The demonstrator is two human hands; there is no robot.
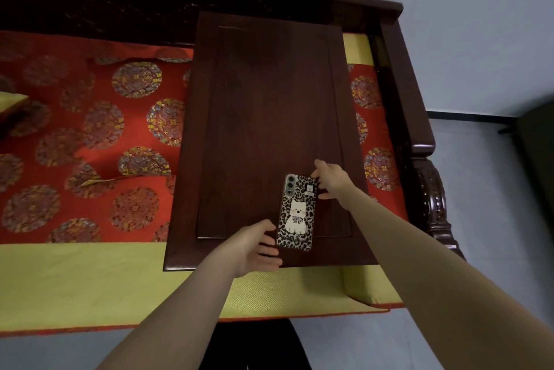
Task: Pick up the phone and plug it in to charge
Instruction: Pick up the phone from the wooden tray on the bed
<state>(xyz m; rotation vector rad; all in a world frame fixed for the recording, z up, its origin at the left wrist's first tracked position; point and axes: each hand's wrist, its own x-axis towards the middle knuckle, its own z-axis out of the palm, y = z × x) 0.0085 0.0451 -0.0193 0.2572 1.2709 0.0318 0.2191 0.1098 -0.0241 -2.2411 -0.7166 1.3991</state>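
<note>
The phone (296,212) lies face down near the front edge of a dark wooden low table (263,93). Its case is leopard print with a white cartoon dog. My left hand (254,245) cups the phone's lower left edge, fingers spread against its side. My right hand (331,179) touches the phone's upper right corner with thumb and fingers. The phone still rests flat on the wood. No charger or cable is visible.
The low table stands on a red cushion (90,135) with round gold medallions and a yellow-green border (90,279). A dark carved wooden bench frame (419,144) runs along the back and right side. Grey floor lies beyond on the right.
</note>
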